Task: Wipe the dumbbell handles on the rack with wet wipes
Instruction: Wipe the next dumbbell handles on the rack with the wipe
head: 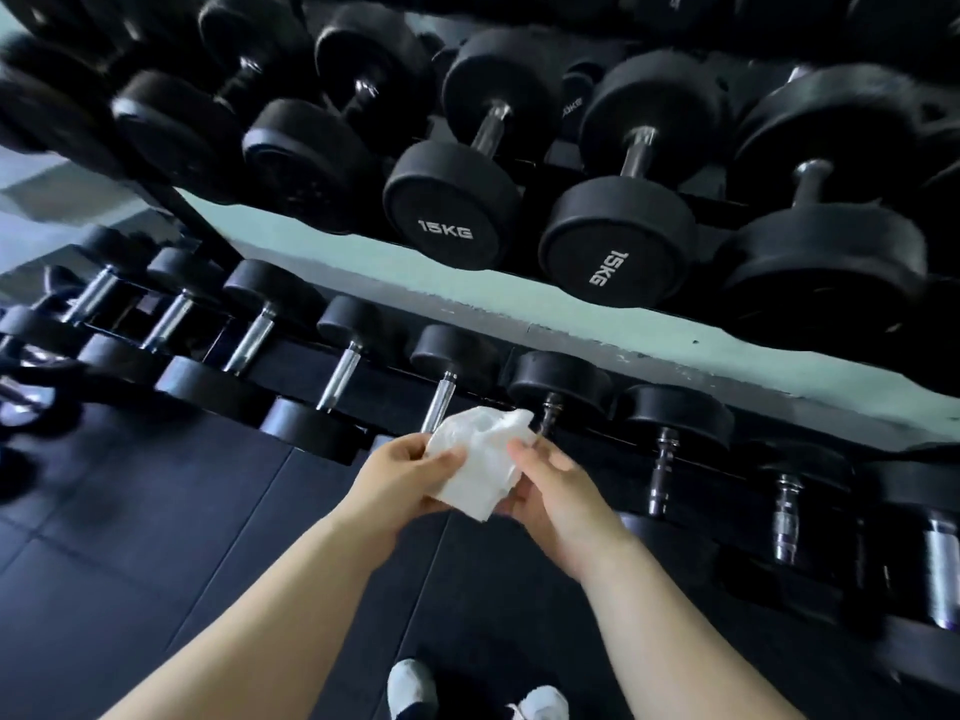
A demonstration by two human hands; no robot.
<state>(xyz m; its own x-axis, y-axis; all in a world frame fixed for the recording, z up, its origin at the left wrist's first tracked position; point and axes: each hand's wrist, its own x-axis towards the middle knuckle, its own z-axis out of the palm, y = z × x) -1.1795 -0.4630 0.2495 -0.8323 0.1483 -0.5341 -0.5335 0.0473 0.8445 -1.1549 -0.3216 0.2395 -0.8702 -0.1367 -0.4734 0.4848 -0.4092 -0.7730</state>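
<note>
A crumpled white wet wipe is held between both hands in front of the lower tier of the dumbbell rack. My left hand pinches its left edge with thumb and fingers. My right hand pinches its right side. Just behind the wipe lie two chrome dumbbell handles, one to the upper left and one to the upper right; neither hand touches them. More small dumbbells line the lower tier on both sides.
The upper tier carries big black dumbbells, two marked 15KG, overhanging the lower row. Black rubber floor tiles spread to the left. My two shoes show at the bottom edge. A pale green wall strip runs between the tiers.
</note>
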